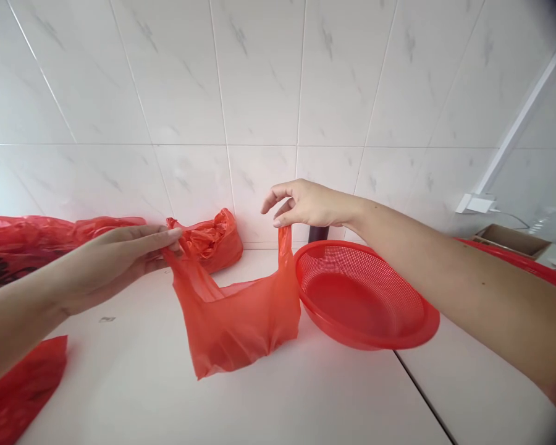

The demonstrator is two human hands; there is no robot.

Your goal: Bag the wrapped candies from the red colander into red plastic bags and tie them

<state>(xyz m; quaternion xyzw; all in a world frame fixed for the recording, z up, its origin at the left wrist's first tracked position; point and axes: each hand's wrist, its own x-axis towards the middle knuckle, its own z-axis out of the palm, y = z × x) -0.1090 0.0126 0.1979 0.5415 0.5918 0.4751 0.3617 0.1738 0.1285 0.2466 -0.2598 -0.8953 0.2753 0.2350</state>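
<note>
A thin red plastic bag [241, 324] with two handles hangs spread between my hands, just over the white table. My left hand [125, 256] pinches its left handle between thumb and fingers. On the other side, my right hand [306, 204] has the top of the right handle at its thumb, with the index finger raised and curved. That handle stands taut below the thumb; the fingers behind it are partly hidden. The bag's mouth is partly open, and its contents cannot be made out. Right beside the bag is a red perforated plastic basket [366, 340], under my right forearm.
Behind the left hand sits a crumpled red bag [220, 244] by the tiled wall. More red plastic bags [106, 225] lie at the left. A dark cylinder [318, 233] stands behind the basket. At the right are a cardboard box [514, 241] and a white plug [477, 203]. A seam [426, 398] crosses the tabletop.
</note>
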